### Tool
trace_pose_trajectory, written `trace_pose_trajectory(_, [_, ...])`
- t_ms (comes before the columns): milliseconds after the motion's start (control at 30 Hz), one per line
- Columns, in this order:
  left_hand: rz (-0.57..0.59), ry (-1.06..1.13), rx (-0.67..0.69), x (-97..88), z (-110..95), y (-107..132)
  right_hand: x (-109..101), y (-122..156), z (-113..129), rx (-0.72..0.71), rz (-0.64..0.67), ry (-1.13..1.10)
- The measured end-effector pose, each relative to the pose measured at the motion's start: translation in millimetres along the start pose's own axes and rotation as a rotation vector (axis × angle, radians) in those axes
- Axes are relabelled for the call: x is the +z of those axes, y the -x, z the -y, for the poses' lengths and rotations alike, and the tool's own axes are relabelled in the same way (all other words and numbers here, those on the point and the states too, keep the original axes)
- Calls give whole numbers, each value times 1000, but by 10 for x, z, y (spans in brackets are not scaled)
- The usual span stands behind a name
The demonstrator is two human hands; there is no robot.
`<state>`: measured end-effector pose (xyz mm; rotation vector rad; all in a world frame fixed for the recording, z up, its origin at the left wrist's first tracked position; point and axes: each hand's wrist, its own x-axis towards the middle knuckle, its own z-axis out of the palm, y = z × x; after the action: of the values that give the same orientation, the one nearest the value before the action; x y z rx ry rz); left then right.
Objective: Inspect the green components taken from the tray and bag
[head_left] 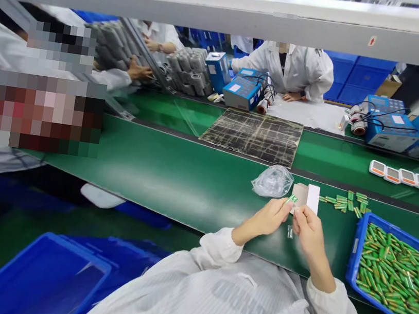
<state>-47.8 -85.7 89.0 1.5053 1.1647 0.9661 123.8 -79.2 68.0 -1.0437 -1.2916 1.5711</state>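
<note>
My left hand [268,218] is closed in a pinch on a small green piece [292,199] at its fingertips. My right hand [308,232] is closed beside it, fingertips against a small open white and brown box [307,197] that stands on the green belt [175,178]. A tiny clear packet [290,232] lies on the belt between my wrists. A crumpled clear plastic bag [272,181] lies just left of the box.
A blue bin [356,250] full of green and gold sticks sits at my right, with several loose sticks [345,202] beside it. A dark mat [253,134], white devices [401,176] and blue machines [244,89] lie farther off. People in white coats work around the belt. A blue crate [41,273] stands lower left.
</note>
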Motion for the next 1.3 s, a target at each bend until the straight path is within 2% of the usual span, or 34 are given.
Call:
trace_pose_trajectory(133, [153,-117,6,-77,-108,-52,-34,59,-58,11,-58,-103])
trace_pose_trajectory(200, [226,-171,15,-25,-130,-73,-61,60,-34,12,-108,-134])
trace_pose_trajectory(233, [294,-196,35,38,-128,-71,-90,47,4,-1,-164,-151])
trace_pose_trajectory(300, [523,-214,81,218,-104,-39,-206,12,140,-76,-345,-211])
trace_pose_trajectory(367, [749,-184,69,399,-66,7,-405,9,323,-214,-549,-264])
trace_pose_trajectory(400, [801,-156,40,466,-49,20,-522,34,408,-279,-613,-273])
trace_pose_trajectory(467, [777,-86,-14,536,-29,-4,-737,151,511,-348,-657,-259])
trace_pose_trajectory(500, [738,-51,-20,550,-28,-45,-815,234,515,-336,-635,-243])
trace_pose_trajectory(567, [716,13,-3,579,-41,-177,-894,416,426,-222,-524,-192])
trace_pose_trajectory(633, [758,40,9,660,-65,-332,-897,577,257,-70,-400,-125])
trace_pose_trajectory(700, [787,20,12,810,-89,-462,-886,701,85,2,-360,-103])
trace_pose_trajectory(767, [757,-43,53,997,-108,-544,-908,799,-38,-39,-447,-130])
trace_pose_trajectory(900, [735,-139,246,1344,-145,-594,-1024,983,-139,-143,-671,-155])
trace_pose_trajectory(1000, [746,-100,271,1559,-156,-592,-1075,1089,-155,-182,-754,-228])
trace_pose_trajectory(1100, [756,94,110,1807,-123,-586,-1092,1138,-132,-224,-859,-336])
trace_pose_trajectory(1233, [775,510,-261,2183,-54,-590,-1161,1143,-73,-237,-987,-430])
trace_pose_trajectory(1300, [775,624,-431,2329,-44,-612,-1241,1139,-55,-261,-1055,-442])
